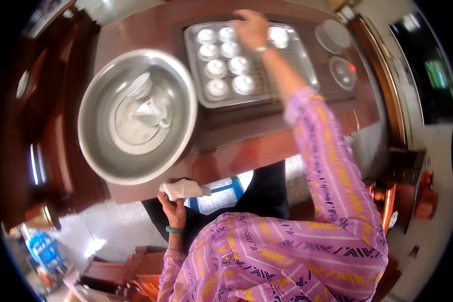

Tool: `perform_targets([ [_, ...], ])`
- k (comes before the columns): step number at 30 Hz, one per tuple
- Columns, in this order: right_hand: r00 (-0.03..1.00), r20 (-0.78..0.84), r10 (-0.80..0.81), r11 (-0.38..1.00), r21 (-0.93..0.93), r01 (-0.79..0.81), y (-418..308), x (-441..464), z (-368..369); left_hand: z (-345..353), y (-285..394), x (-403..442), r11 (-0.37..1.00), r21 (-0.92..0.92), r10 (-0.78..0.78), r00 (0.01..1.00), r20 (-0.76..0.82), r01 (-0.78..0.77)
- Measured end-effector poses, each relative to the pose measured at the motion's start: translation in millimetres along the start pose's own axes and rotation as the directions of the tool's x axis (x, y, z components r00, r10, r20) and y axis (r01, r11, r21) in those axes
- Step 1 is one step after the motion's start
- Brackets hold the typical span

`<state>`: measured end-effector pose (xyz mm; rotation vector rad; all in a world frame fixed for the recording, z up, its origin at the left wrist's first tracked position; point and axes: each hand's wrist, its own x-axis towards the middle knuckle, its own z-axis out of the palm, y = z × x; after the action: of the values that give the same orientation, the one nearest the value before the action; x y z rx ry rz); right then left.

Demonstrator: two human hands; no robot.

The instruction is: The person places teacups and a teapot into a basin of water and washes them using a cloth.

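White cups (216, 69) line the metal tray (293, 68)! The right hand (251, 28), blurred at its far side, grip impossible to tell, could clip one if it dips; the left hand (174, 212) clutches a white cloth (185, 189).

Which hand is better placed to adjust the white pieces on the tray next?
Probably the right hand: it's at the tray, while the left hand is away from it, holding a pale cloth.
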<state>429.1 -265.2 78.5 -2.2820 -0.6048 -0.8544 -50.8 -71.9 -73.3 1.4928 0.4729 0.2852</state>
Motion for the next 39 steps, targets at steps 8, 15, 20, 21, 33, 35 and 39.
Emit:
perform_targets([
  [8,0.796,0.48,0.368,0.78,-0.626,0.016,152.8,-5.5,-9.6,4.2,14.9,8.4,0.944,0.327,0.07,0.995,-0.072,-0.043],
  [15,0.795,0.406,0.451,0.891,-0.255,-0.375,102.6,-1.0,-26.3,2.2,7.9,6.2,0.962,0.272,0.042,0.996,-0.083,-0.017],
  [20,0.708,0.657,0.261,0.485,0.545,-0.684,-64.5,2.3,-28.4,-1.1,5.6,6.7,0.965,0.262,0.044,0.998,-0.049,-0.03],
  [21,0.713,0.683,0.159,0.441,0.597,-0.67,-93.3,-2.5,-19.2,-2.1,5.1,6.4,0.968,0.252,0.037,0.998,-0.05,-0.023],
  [33,0.644,0.755,-0.122,0.829,0.434,-0.352,-296.8,-77.2,127.9,-9.6,10.3,6.5,0.989,0.146,0.039,0.999,-0.014,-0.037],
  [35,0.645,0.751,-0.143,0.861,0.416,-0.294,-302.2,-83.9,136.5,-11.8,14.2,6.8,0.987,0.153,0.047,0.999,0.009,-0.048],
  [39,0.618,0.77,-0.158,0.901,0.369,-0.23,-307.1,-92.3,141.5,-14.7,9.1,7.4,0.993,0.106,0.043,0.998,0.036,-0.047],
])
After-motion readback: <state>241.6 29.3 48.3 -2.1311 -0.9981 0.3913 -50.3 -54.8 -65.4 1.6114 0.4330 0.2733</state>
